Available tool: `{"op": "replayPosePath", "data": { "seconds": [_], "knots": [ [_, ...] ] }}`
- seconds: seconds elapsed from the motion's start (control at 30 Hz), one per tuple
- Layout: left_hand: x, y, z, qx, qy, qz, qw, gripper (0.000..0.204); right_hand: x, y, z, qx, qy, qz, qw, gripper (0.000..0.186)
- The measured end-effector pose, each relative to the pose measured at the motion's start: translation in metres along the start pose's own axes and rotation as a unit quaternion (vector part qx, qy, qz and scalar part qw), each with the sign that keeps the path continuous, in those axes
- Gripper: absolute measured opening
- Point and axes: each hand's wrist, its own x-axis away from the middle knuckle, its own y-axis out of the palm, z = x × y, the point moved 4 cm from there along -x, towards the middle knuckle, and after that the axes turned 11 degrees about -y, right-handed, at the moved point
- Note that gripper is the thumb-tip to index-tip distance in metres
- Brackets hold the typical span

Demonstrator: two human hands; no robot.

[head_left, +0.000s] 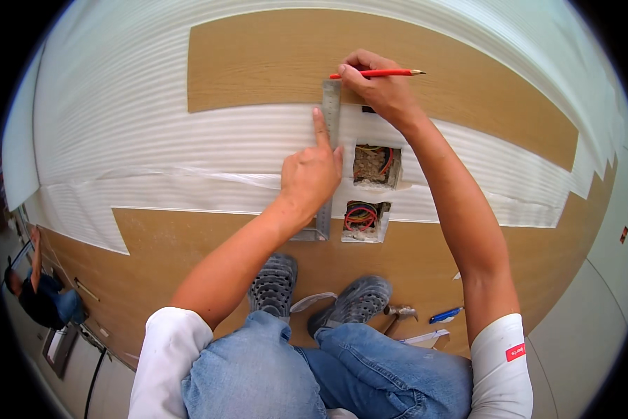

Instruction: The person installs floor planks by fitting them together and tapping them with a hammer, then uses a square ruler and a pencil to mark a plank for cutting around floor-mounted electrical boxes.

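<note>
A metal square ruler [328, 100] spans the white ribbed underlay [237, 140], its top reaching a wood-look plank [251, 63]. My left hand [309, 174] holds the ruler down, index finger stretched along its left side, thumb at its right edge, other fingers curled. My right hand [380, 94] is closed on a red pencil [394, 72] over the plank, by the ruler's top. Right of the ruler, two square cutouts [377, 164] [363, 222] show coloured wires and rough debris.
Wood-look flooring [174, 265] lies around my feet in grey clogs [352, 300]. A hammer [404, 311] and blue cutter [445, 315] lie right of them. A co-worker [45, 297] crouches at far left near long rods. Pale tiles [572, 307] show at right.
</note>
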Motion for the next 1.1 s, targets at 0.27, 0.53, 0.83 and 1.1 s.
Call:
{"op": "replayPosePath", "data": {
  "seconds": [0.27, 0.53, 0.83, 1.1],
  "knots": [
    [-0.001, -0.003, -0.002, 0.014, -0.001, -0.022, 1.0, 0.084, 0.009, -0.028, -0.007, 0.057, 0.092, -0.062, 0.992, 0.037],
    [-0.001, -0.002, -0.001, 0.01, 0.003, -0.02, 1.0, 0.084, 0.027, -0.044, -0.037, 0.068, 0.058, 0.031, 0.996, 0.033],
    [-0.001, -0.004, 0.0, 0.003, -0.005, -0.035, 0.999, 0.083, 0.031, -0.038, -0.018, -0.278, 0.057, 0.024, 0.958, 0.032],
    [-0.001, -0.002, 0.0, 0.012, -0.002, -0.019, 1.0, 0.083, 0.018, -0.01, -0.006, -0.161, 0.046, -0.014, 0.986, 0.028]
  ]
}}
